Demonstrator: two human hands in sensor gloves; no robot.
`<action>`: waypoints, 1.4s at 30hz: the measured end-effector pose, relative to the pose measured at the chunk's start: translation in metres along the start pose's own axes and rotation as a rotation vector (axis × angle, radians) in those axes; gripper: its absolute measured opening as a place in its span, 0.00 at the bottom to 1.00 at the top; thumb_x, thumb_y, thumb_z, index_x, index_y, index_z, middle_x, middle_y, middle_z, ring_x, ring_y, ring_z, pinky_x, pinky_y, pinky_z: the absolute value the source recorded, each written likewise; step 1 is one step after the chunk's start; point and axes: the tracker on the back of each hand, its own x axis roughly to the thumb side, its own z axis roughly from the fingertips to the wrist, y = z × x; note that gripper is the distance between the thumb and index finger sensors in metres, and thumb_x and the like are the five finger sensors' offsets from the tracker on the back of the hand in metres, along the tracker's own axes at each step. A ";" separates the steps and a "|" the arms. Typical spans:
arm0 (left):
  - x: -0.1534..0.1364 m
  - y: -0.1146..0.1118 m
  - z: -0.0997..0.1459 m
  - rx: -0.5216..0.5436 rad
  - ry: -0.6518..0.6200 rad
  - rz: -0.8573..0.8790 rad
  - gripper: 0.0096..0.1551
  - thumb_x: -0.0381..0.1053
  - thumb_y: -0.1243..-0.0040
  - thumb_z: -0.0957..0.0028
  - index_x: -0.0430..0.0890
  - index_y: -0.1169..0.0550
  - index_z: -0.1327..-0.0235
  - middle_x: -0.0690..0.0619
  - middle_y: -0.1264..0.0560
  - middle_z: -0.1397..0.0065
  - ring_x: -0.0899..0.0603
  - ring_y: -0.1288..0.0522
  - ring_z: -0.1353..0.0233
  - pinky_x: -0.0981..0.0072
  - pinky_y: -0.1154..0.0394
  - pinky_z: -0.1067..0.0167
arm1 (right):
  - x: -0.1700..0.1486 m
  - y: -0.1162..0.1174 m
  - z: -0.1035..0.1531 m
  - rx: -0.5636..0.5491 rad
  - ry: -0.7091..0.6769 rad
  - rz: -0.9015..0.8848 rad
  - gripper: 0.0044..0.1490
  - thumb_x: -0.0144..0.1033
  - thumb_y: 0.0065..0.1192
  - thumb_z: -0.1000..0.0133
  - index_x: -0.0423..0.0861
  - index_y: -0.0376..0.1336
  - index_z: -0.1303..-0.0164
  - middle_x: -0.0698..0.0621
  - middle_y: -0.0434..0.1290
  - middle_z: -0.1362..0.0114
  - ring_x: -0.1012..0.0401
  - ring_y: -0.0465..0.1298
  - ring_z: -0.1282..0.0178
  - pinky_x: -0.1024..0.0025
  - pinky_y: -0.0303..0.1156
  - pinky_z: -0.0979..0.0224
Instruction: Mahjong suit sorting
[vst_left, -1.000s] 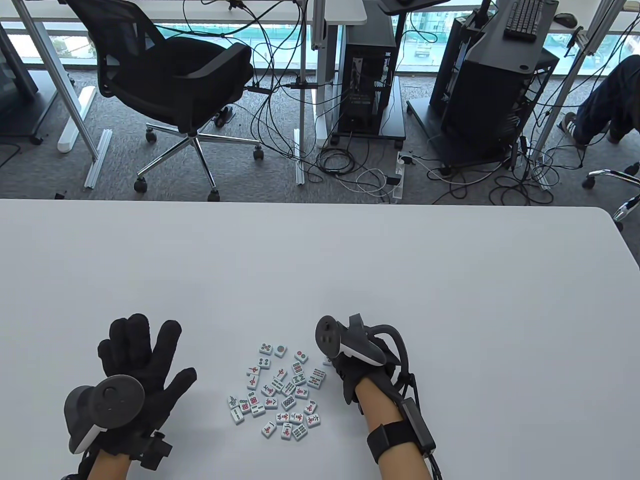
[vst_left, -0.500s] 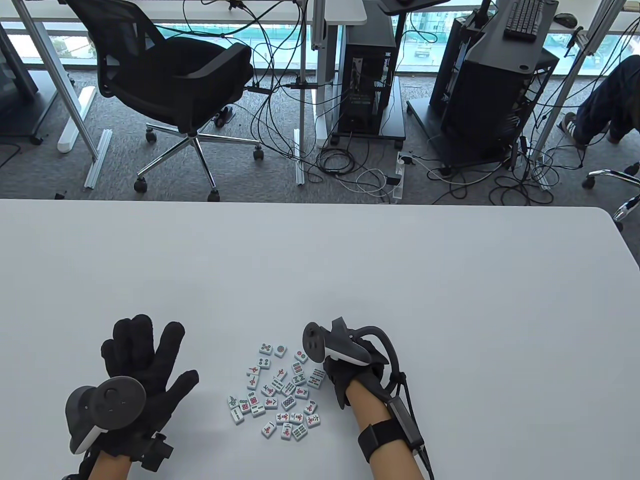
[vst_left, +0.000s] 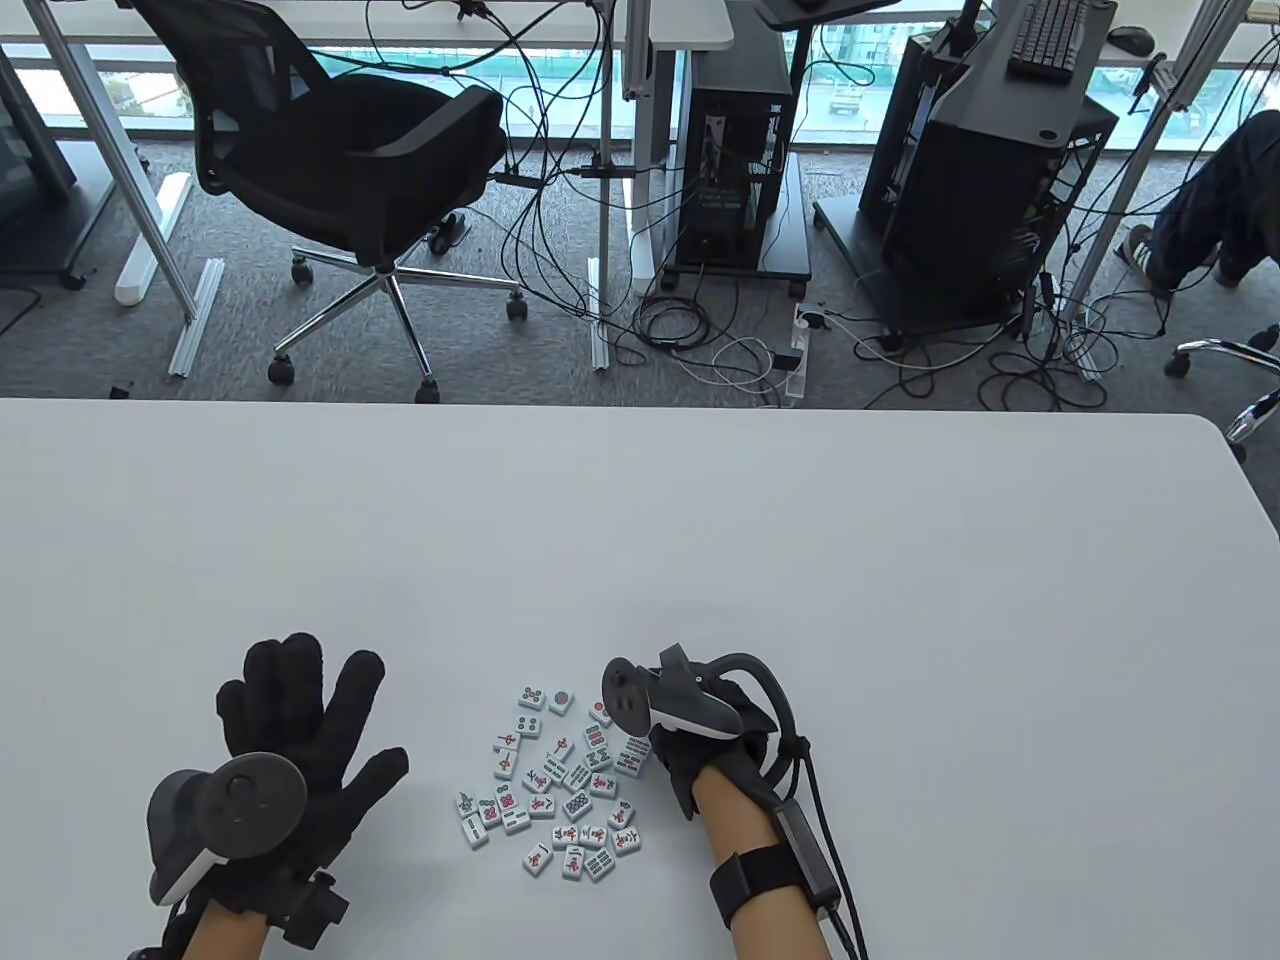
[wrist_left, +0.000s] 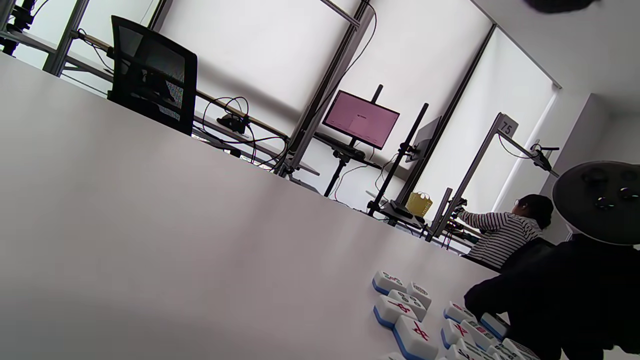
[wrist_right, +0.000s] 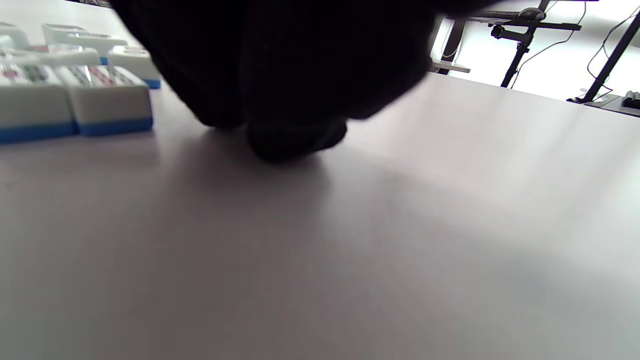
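Note:
Several white mahjong tiles with blue backs (vst_left: 560, 785) lie face up in a loose cluster near the table's front edge. They also show in the left wrist view (wrist_left: 405, 320) and the right wrist view (wrist_right: 75, 95). My left hand (vst_left: 345, 715) lies open and flat on the table left of the cluster, apart from it and empty. My right hand (vst_left: 685, 755) sits at the cluster's upper right edge with its tracker (vst_left: 650, 695) covering the fingers. In the right wrist view its fingertips (wrist_right: 295, 137) touch the table beside the tiles. A grip on any tile is hidden.
The white table (vst_left: 640, 540) stretches far and wide beyond the tiles. Its far edge (vst_left: 600, 405) borders a floor with an office chair (vst_left: 350, 160), cables and computer stands.
My right hand has moved left, up against the cluster's upper right edge, and its tracker now partly covers a tile there. My left hand has shifted slightly right, still flat and open.

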 end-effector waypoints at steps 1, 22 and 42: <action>0.000 0.000 0.000 0.001 0.001 0.000 0.50 0.79 0.56 0.51 0.65 0.55 0.19 0.65 0.80 0.21 0.51 0.87 0.21 0.41 0.84 0.31 | -0.002 -0.001 0.002 -0.020 -0.012 -0.012 0.35 0.38 0.69 0.48 0.41 0.63 0.31 0.49 0.80 0.57 0.62 0.78 0.75 0.75 0.76 0.72; 0.001 0.001 0.000 -0.021 0.008 -0.011 0.49 0.79 0.56 0.51 0.65 0.55 0.19 0.65 0.80 0.21 0.51 0.87 0.21 0.41 0.84 0.31 | -0.075 0.011 0.063 -0.022 0.047 -0.083 0.36 0.38 0.69 0.48 0.40 0.62 0.31 0.49 0.80 0.56 0.62 0.78 0.75 0.76 0.76 0.71; 0.003 0.000 -0.001 -0.049 0.005 -0.001 0.49 0.79 0.56 0.51 0.65 0.55 0.19 0.66 0.79 0.21 0.51 0.86 0.20 0.41 0.83 0.30 | -0.052 -0.019 0.042 -0.036 0.002 -0.005 0.38 0.41 0.71 0.49 0.47 0.61 0.28 0.49 0.80 0.55 0.60 0.78 0.74 0.74 0.75 0.70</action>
